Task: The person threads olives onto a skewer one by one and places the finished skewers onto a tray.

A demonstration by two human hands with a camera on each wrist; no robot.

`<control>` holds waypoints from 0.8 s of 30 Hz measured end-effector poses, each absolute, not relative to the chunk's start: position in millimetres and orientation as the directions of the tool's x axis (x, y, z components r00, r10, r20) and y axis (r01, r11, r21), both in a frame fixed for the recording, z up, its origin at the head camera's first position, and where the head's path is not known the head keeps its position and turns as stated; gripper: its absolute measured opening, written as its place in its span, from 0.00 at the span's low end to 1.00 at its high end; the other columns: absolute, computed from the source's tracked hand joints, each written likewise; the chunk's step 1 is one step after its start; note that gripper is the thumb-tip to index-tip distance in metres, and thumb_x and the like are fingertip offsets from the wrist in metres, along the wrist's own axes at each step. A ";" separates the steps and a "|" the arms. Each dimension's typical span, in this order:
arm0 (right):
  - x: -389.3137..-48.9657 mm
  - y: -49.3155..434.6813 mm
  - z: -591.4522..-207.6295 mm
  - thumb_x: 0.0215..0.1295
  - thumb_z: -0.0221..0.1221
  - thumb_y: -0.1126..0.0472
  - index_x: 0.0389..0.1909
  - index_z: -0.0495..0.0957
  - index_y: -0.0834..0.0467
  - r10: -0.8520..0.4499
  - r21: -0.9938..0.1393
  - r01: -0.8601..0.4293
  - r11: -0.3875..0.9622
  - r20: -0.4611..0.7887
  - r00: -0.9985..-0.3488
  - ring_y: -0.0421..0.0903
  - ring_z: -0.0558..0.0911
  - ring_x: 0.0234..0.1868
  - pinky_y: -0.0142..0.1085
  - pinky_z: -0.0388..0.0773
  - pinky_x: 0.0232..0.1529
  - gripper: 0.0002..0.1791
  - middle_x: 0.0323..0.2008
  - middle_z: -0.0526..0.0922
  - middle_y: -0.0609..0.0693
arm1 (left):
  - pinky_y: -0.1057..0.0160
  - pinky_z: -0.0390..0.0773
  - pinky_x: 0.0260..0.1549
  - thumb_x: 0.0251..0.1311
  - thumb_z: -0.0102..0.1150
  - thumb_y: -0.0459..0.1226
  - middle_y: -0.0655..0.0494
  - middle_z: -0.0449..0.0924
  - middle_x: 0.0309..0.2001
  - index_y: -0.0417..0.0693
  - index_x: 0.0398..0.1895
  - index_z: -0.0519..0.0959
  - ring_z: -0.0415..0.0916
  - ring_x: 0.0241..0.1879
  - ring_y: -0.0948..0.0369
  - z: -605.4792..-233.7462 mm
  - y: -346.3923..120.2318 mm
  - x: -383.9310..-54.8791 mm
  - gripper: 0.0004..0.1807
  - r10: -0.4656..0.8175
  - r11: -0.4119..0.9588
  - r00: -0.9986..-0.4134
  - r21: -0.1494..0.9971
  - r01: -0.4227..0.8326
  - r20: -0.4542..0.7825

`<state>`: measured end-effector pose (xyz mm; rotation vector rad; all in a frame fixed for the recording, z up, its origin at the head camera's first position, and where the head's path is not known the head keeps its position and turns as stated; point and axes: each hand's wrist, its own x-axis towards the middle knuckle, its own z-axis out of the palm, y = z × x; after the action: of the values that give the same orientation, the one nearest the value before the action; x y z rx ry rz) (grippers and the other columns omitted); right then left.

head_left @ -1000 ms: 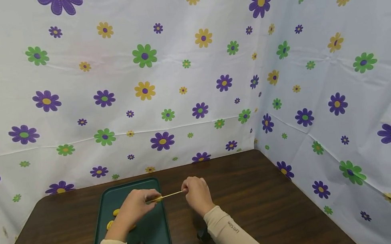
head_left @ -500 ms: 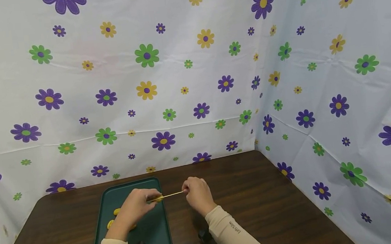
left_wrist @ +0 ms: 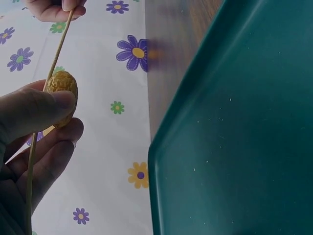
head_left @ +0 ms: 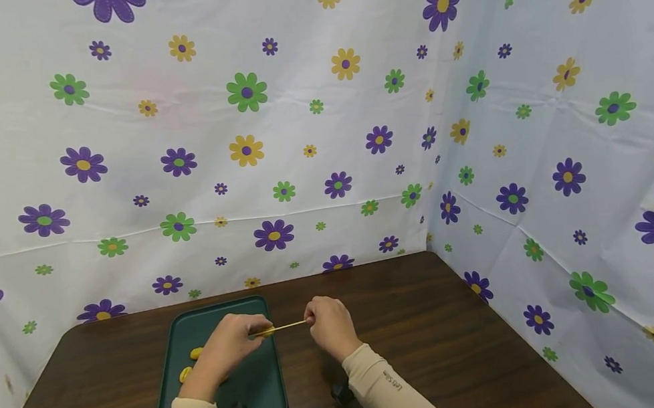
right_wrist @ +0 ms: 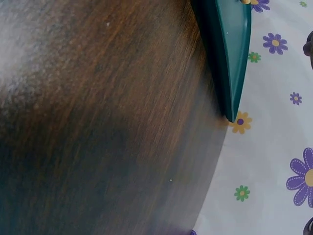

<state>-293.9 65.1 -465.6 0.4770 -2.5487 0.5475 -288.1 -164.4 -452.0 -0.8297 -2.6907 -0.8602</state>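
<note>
Over the right side of the green tray, my left hand pinches a golden, wrinkled oval piece between thumb and fingers. A thin wooden stick runs along the side of that piece and under the left thumb, its lower length extending past the palm in the left wrist view. My right hand pinches the stick's other end, to the right of the tray and above the table. I cannot tell whether the stick passes through the piece or only beside it.
On the tray lie several yellow pieces, partly hidden behind the left forearm. The dark wooden table extends to the right. A flower-printed sheet hangs behind it and along its right side. Black wrist cameras sit under both wrists.
Both hands hold nearly the same pose. The left hand shifts very slightly to the right; the view itself moves a little.
</note>
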 end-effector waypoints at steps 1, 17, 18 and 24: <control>-293.7 64.9 -465.4 0.48 0.69 0.76 0.21 0.84 0.56 -0.228 -0.287 -0.422 0.860 0.524 -0.821 0.40 0.77 0.26 0.38 0.79 0.39 0.11 0.22 0.77 0.40 | 0.59 0.86 0.40 0.53 0.72 0.24 0.62 0.87 0.36 0.51 0.39 0.88 0.84 0.37 0.63 -452.4 -164.2 -288.4 0.14 0.454 0.673 -0.821 0.471 0.570 0.346; -295.5 61.9 -467.1 0.49 0.68 0.75 0.20 0.83 0.53 -0.233 -0.271 -0.412 0.870 0.511 -0.827 0.39 0.75 0.25 0.37 0.78 0.39 0.12 0.22 0.78 0.40 | 0.61 0.86 0.37 0.51 0.74 0.24 0.60 0.87 0.35 0.49 0.39 0.88 0.83 0.34 0.64 -454.0 -160.5 -288.4 0.14 0.469 0.669 -0.801 0.443 0.597 0.372; -295.5 61.7 -467.1 0.49 0.68 0.75 0.20 0.83 0.53 -0.232 -0.272 -0.411 0.870 0.510 -0.828 0.39 0.75 0.25 0.37 0.78 0.39 0.13 0.22 0.78 0.40 | 0.62 0.86 0.37 0.51 0.74 0.24 0.61 0.87 0.35 0.49 0.39 0.88 0.83 0.34 0.64 -453.9 -160.4 -288.5 0.14 0.469 0.669 -0.802 0.443 0.597 0.371; -295.1 60.3 -466.0 0.48 0.69 0.73 0.20 0.83 0.53 -0.225 -0.284 -0.399 0.872 0.491 -0.842 0.39 0.76 0.25 0.37 0.77 0.38 0.12 0.23 0.79 0.40 | 0.62 0.86 0.36 0.51 0.73 0.24 0.59 0.87 0.34 0.47 0.38 0.88 0.82 0.32 0.65 -452.3 -159.3 -288.1 0.14 0.482 0.653 -0.789 0.445 0.613 0.380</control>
<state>-295.1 60.3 -466.0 0.4568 -2.5909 0.5269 -288.1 -159.3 -452.3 -0.8899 -2.6435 -0.8365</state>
